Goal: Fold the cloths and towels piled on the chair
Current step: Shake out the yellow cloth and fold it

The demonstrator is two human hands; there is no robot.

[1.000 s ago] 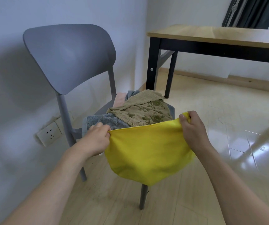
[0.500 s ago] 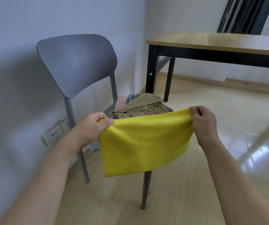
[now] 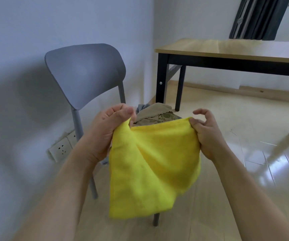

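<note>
A yellow cloth point(image 3: 150, 167) hangs in the air in front of the grey chair point(image 3: 84, 72). My left hand point(image 3: 107, 131) grips its upper left corner, bunched in curled fingers. At the upper right corner my right hand point(image 3: 204, 131) pinches the edge with thumb and forefinger, the other fingers lifted. Behind the cloth, a tan patterned towel point(image 3: 156, 114) lies on top of a pile on the chair seat, with a bit of grey cloth point(image 3: 141, 108) beside it. Most of the pile and the seat are hidden by the yellow cloth.
A wooden table with black legs point(image 3: 227, 51) stands to the right of the chair. White wall sockets point(image 3: 62, 148) sit low on the wall at left. Dark curtains point(image 3: 258, 16) hang at the back right. Glossy floor point(image 3: 244, 171) stretches to the right.
My hands have risen and come closer together with the yellow cloth, which now sags in a fold between them instead of being stretched flat. The view has tilted upward.
</note>
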